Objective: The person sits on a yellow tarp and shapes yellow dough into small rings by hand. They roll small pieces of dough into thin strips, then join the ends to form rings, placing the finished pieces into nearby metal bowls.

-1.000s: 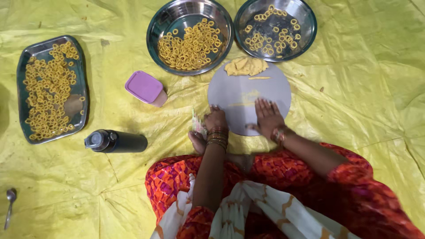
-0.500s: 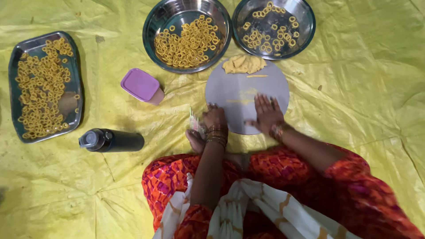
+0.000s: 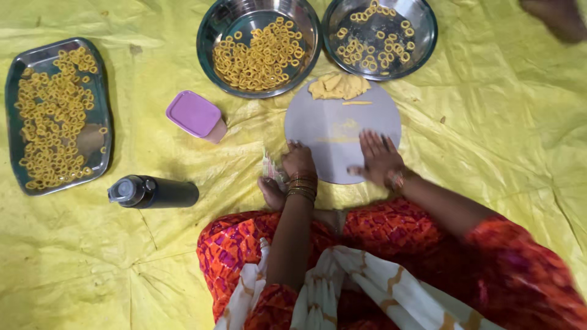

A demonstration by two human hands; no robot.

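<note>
Rolling: head view, right hand lies flat, fingers spread, palm down on the round grey board; judged to be working a thin rope of dough under the palm, though the dough beneath it is hidden.
Left hand: left hand rests at the board's near left edge, fingers curled downward, steadying it as far as can be told; whether it pinches anything I cannot tell. Stacked bangles at the wrist.
Dough: pale yellow dough lump, soft and roughly torn, sits on the board's far edge; one short rolled dough strand lies just beside it, apart from both hands.
Step judged: strand-rolling stage, before a ring is closed. Next move, by judgement, calls for light even pressure so the rope stays uniform, then joining its ends.
Left steel bowl: round, shiny left bowl, heaped with small yellow dough rings.
Right steel bowl: right bowl, same make, rings sparse, much bare metal showing.
Tray: rectangular steel tray far left, rings in one layer with a bare patch.
Box: small purple lidded box, rounded corners, between tray and board.
Bottle: dark bottle lying on its side near the knee.
Ground: crinkled yellow plastic sheet under everything.
Clothing: orange-red patterned cloth over the lap, cream scarf across it.
</note>
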